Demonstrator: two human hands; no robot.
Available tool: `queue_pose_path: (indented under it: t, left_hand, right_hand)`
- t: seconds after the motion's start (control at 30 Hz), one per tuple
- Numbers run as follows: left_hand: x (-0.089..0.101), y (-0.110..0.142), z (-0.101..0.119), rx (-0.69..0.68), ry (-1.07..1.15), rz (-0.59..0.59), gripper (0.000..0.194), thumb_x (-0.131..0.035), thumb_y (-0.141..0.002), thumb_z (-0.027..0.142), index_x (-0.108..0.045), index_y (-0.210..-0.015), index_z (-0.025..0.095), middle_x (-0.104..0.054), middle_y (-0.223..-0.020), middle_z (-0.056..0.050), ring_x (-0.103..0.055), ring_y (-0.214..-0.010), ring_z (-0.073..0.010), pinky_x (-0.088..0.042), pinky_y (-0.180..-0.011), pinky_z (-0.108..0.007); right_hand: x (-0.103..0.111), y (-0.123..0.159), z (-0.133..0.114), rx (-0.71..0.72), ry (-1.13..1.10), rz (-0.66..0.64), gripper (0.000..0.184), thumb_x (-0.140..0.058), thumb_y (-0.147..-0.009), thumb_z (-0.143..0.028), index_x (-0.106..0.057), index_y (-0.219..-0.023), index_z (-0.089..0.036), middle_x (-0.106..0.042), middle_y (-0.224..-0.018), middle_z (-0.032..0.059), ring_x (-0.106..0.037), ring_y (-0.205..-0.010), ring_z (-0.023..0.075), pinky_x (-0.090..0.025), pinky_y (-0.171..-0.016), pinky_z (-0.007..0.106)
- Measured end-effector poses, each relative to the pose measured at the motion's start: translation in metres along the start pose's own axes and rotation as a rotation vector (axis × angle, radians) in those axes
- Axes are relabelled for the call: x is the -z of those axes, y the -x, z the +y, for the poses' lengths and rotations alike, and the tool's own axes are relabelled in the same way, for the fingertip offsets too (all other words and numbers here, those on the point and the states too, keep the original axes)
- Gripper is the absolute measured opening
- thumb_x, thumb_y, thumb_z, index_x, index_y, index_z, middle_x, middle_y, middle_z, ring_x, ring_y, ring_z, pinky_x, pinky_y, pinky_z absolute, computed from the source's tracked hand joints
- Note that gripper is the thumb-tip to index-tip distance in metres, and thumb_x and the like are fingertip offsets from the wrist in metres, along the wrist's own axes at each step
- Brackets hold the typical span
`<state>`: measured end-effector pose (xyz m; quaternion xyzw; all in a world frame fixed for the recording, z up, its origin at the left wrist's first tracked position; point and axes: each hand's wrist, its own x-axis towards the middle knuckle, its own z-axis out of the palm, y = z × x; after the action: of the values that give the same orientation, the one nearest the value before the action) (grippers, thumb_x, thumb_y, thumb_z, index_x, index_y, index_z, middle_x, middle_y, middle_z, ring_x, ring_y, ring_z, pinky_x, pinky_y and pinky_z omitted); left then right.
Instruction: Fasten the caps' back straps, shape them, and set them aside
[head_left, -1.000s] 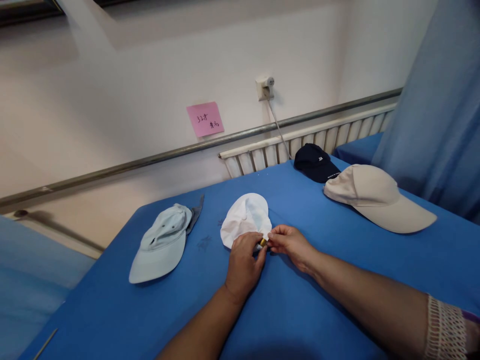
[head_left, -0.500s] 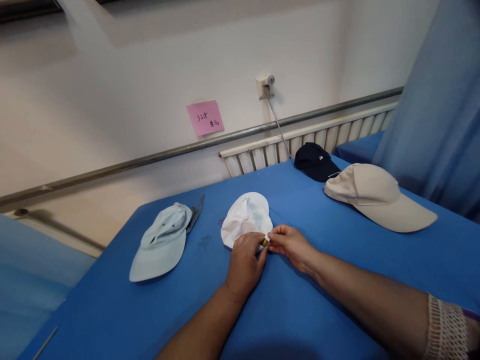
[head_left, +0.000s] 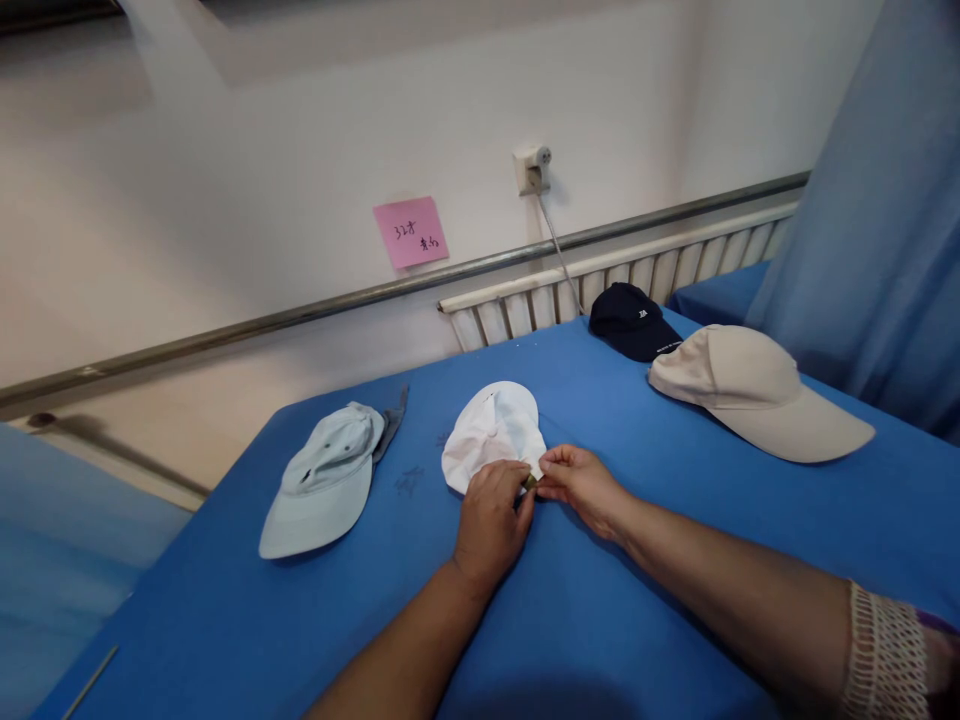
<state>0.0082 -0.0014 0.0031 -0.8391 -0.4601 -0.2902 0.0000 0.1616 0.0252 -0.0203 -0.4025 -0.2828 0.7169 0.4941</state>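
A white cap (head_left: 491, 425) lies on the blue-covered table (head_left: 600, 620), its brim pointing away toward the wall. My left hand (head_left: 493, 510) is closed on the cap's near edge, at the back strap. Beside it, my right hand (head_left: 581, 485) pinches the same strap from the right with thumb and fingertips. A small brass-coloured buckle (head_left: 530, 482) shows between the two hands. The rest of the strap is hidden by my fingers.
To the left lies a pale blue cap (head_left: 322, 485). A beige cap (head_left: 750, 390) and a navy cap (head_left: 634, 320) lie at the right back. Behind the table are a radiator (head_left: 517, 310), a metal rail (head_left: 330, 305) and a wall socket (head_left: 531, 170).
Both hands stay at the cap's strap with hardly any movement. The buckle between them looks slightly turned. The caps have not moved on the table.
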Motion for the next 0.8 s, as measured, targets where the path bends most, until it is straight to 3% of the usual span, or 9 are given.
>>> queue_pose_path:
  t: [0.37,0.6,0.7,0.8]
  left_hand:
    - [0.0003,-0.0012,0.002,-0.092,-0.037,-0.036,0.018,-0.057,-0.088,0.016,-0.059,-0.105,0.02,-0.068,-0.106,-0.007,-0.06,-0.102,-0.0234,-0.05,-0.091,-0.042]
    - [-0.0031,-0.0013,0.0022,-0.148,-0.063,-0.029,0.02,-0.054,-0.089,0.015,-0.06,-0.108,0.019,-0.067,-0.107,-0.008,-0.06,-0.102,-0.0234,-0.051,-0.092,-0.043]
    - [-0.0037,-0.0018,0.0009,-0.154,-0.07,-0.021,0.02,-0.054,-0.089,0.015,-0.06,-0.108,0.018,-0.068,-0.106,-0.008,-0.06,-0.102,-0.0227,-0.052,-0.092,-0.042]
    - [-0.0023,-0.0023,0.0,-0.138,-0.072,-0.013,0.018,-0.055,-0.089,0.015,-0.06,-0.106,0.018,-0.068,-0.106,-0.008,-0.06,-0.101,-0.0234,-0.052,-0.091,-0.042]
  right_hand:
    - [-0.0004,-0.0024,-0.0043,-0.01,0.106,0.061,0.012,-0.068,-0.075,-0.016,-0.059,-0.066,-0.015,-0.059,-0.061,-0.001,-0.056,-0.054,0.0077,-0.05,-0.056,0.021]
    - [0.0002,-0.0008,-0.0047,0.001,0.096,0.063,0.018,-0.076,-0.066,-0.022,-0.06,-0.066,-0.015,-0.058,-0.061,-0.0019,-0.055,-0.056,0.0085,-0.048,-0.057,0.022]
    - [0.0002,0.0013,-0.0035,0.025,0.066,0.021,0.024,-0.079,-0.062,-0.026,-0.06,-0.073,-0.015,-0.062,-0.066,-0.0005,-0.058,-0.062,0.0107,-0.048,-0.062,0.024]
    - [0.0,0.0017,0.0,0.074,0.033,-0.004,0.036,-0.081,-0.054,-0.019,-0.059,-0.083,-0.016,-0.063,-0.069,-0.0014,-0.059,-0.065,0.0114,-0.047,-0.064,0.025]
